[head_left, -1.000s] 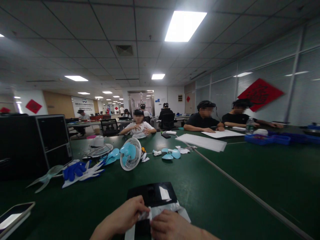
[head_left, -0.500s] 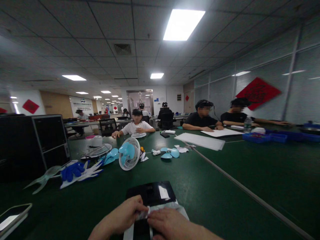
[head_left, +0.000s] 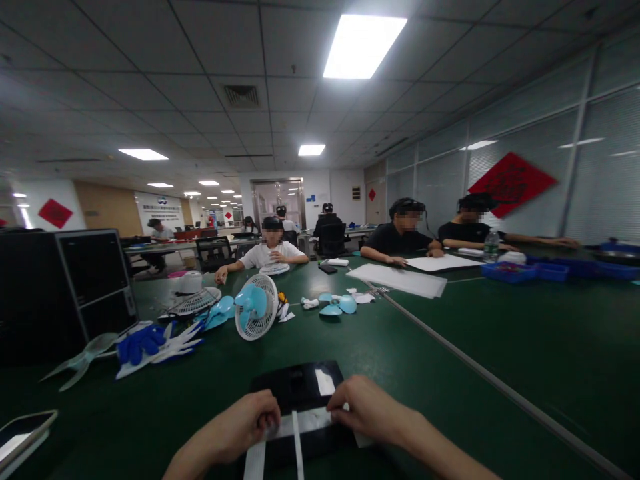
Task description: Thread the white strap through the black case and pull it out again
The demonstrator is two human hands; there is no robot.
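A flat black box [head_left: 295, 385] with a small white label lies on the green table [head_left: 450, 400] right in front of me. A clear plastic wrapper [head_left: 305, 423] with white strips stretches across its near end. My left hand [head_left: 245, 427] pinches the wrapper's left side with curled fingers. My right hand [head_left: 367, 410] grips the wrapper's right side at the box's edge. The near part of the box is hidden under my hands.
A small blue-bladed desk fan [head_left: 256, 308], loose fan blades [head_left: 333, 305], fan grilles [head_left: 196, 302] and blue-white gloves [head_left: 150, 341] lie further back. A black machine [head_left: 65, 287] stands at left, a phone [head_left: 23, 437] near left. Several people sit at the far side.
My hands have drawn apart along the wrapper, the right one moving right and forward. The wrapper now lies stretched flat over the box. The view has tilted slightly.
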